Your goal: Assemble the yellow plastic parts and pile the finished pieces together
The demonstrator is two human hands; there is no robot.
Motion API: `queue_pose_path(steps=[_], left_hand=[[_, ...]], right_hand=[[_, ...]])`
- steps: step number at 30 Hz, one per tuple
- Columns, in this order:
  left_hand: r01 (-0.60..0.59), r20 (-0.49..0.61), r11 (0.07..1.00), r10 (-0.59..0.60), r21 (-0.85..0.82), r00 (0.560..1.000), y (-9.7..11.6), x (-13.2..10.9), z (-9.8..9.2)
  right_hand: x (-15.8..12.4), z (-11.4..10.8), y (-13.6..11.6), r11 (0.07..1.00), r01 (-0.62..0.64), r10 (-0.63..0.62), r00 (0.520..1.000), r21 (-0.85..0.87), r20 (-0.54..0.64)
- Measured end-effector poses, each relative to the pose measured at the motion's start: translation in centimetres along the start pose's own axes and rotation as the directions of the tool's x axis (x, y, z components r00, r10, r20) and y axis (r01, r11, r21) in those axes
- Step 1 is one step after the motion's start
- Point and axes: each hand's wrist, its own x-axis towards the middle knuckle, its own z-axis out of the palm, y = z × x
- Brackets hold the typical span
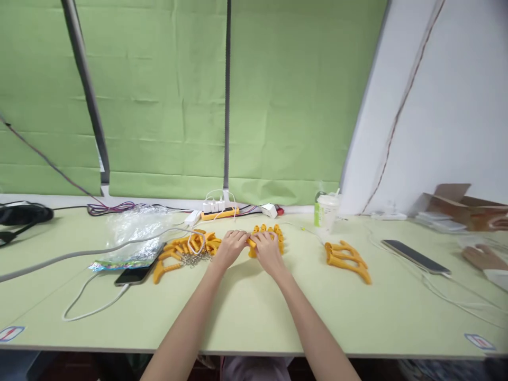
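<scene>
Fingers of the left hand (233, 245) and right hand (268, 251) meet over the table (246, 323), pinching one small yellow piece (251, 242) between them. Two phones lie well off to the sides, the right one (416, 256) bare, the left one (133, 275) partly under a plastic bag (137, 233). I make out about three hooked yellow pieces (347, 259) at right; the left heap (204, 244) is too jumbled to count. The right hand partly blocks a standing yellow cluster (277, 230). Farther back: one cup (328, 211), one power strip (220, 214).
</scene>
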Motion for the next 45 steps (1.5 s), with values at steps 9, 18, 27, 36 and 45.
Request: queue_pose_path(steps=[9,18,27,36,45], left_hand=[[0.486,0.045,0.828,-0.495,-0.279,0.868,0.7,0.7,-1.4],[0.477,0.332,0.845,-0.390,-0.243,0.859,0.4,0.6,-1.8],[0.343,0.182,0.939,-0.331,-0.038,0.926,-1.4,0.0,-2.0],[0.686,0.474,0.656,-0.517,-0.315,0.712,1.0,0.9,-1.4],[0.460,0.113,0.878,-0.448,-0.129,0.887,0.5,0.3,-1.6]], right_hand=[[-1.8,1.0,3.0,0.981,-0.155,0.153,0.988,0.120,0.027],[-2.5,2.0,4.2,0.981,-0.160,0.155,0.987,0.106,0.049],[-2.0,1.2,2.6,0.922,-0.203,0.162,0.976,0.330,0.148],[-2.1,1.0,3.1,0.986,-0.164,0.164,0.985,-0.003,0.048],[-2.1,1.2,3.6,0.969,-0.231,0.236,0.970,0.088,-0.055]])
